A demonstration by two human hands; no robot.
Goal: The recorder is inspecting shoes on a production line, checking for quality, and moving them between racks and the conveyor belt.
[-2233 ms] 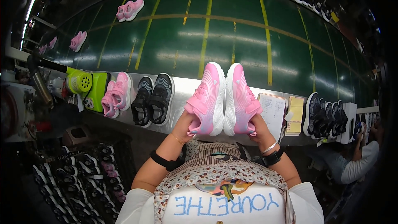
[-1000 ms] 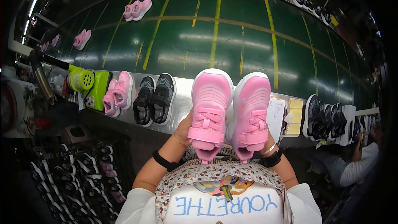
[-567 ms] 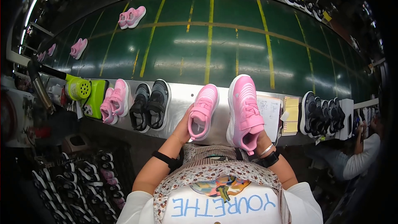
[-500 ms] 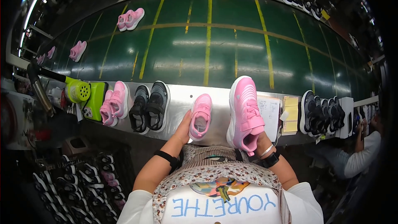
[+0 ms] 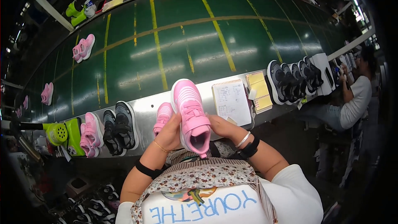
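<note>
A pink sneaker (image 5: 192,114) with a white sole is held up in front of my chest, toe pointing away and heel loop toward me. My right hand (image 5: 222,126) grips its right side, with the fingertips partly hidden behind the shoe. Against its left side is my left hand (image 5: 168,134), thumb along the sole edge and the other fingers mostly out of sight. The second pink sneaker (image 5: 163,115) is just beyond my left hand, over the metal ledge (image 5: 147,103); its heel end is covered by that hand.
Left on the ledge are black sneakers (image 5: 124,124), a pink pair (image 5: 91,132) and a lime-green device (image 5: 74,137). To the right lie a notebook (image 5: 232,99), yellow pads (image 5: 259,93) and several black sneakers (image 5: 286,83). A green belt (image 5: 186,45) runs beyond; a co-worker (image 5: 358,99) sits right.
The raised sneaker has moved left, now partly overlapping the second one. My left hand has come from the second sneaker's side to the raised one. The view has turned right.
</note>
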